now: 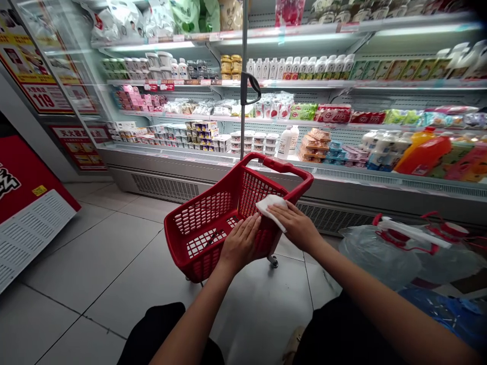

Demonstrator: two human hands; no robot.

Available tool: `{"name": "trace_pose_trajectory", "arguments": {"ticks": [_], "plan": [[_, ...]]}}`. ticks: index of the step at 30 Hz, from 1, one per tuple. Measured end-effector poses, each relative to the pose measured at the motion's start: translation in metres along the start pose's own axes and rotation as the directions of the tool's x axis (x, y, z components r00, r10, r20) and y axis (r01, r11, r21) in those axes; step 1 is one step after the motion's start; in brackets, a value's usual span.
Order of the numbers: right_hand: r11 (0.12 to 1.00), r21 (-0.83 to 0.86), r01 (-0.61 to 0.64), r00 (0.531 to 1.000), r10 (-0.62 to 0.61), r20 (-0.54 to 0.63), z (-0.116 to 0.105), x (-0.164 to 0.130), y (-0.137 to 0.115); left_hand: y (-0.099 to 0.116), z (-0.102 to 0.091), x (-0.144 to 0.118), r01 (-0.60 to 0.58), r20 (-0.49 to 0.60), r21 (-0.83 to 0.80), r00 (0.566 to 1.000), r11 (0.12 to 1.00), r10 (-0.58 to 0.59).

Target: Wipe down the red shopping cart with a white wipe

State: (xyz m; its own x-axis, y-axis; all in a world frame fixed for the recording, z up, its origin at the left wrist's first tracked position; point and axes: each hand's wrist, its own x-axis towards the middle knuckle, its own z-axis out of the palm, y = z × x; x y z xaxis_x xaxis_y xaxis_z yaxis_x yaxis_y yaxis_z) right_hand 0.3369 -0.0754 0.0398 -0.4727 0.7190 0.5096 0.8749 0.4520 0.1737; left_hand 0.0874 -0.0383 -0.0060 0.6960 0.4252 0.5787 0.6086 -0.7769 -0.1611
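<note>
A small red plastic shopping cart (205,207) stands on wheels in front of me, its basket bare inside. My left hand (240,243) lies on the near rim of the basket, fingers stretched out and side by side. In my right hand (294,223) is a folded white cloth (274,209), pressed against the rim at the handle end. The tips of the right fingers rest on top of the cloth, and its underside is hidden. Above that end rises the cart's red handle (283,165).
A lit dairy cooler (163,175) spans the back, with several shelves of goods and a glass door whose black handle (251,88) stands behind the cart. Large water jugs (384,251) sit at right. A red and white cabinet (34,223) is at left on the tiled floor (110,263).
</note>
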Motion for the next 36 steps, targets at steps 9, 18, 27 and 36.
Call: {"name": "trace_pose_trajectory", "arguments": {"ticks": [9,18,27,36], "plan": [[0.971,-0.063,-0.229,0.973,0.227,-0.041,0.011,0.008,0.038,-0.004,-0.003,-0.013,0.042,0.065,0.018,0.997,0.999,-0.043],[0.999,0.034,-0.018,0.999,0.017,0.028,0.025,0.011,-0.012,-0.013,-0.011,-0.017,0.052,0.073,0.008,0.996,0.999,-0.052],[0.979,-0.025,-0.201,0.98,0.2,-0.019,0.029,0.01,0.002,-0.019,-0.016,-0.033,0.116,0.101,-0.015,0.988,0.993,-0.114],[0.994,0.102,-0.03,0.999,0.025,0.048,0.039,0.013,-0.028,-0.024,-0.018,-0.031,0.108,0.097,-0.015,0.99,0.994,-0.106]]}}
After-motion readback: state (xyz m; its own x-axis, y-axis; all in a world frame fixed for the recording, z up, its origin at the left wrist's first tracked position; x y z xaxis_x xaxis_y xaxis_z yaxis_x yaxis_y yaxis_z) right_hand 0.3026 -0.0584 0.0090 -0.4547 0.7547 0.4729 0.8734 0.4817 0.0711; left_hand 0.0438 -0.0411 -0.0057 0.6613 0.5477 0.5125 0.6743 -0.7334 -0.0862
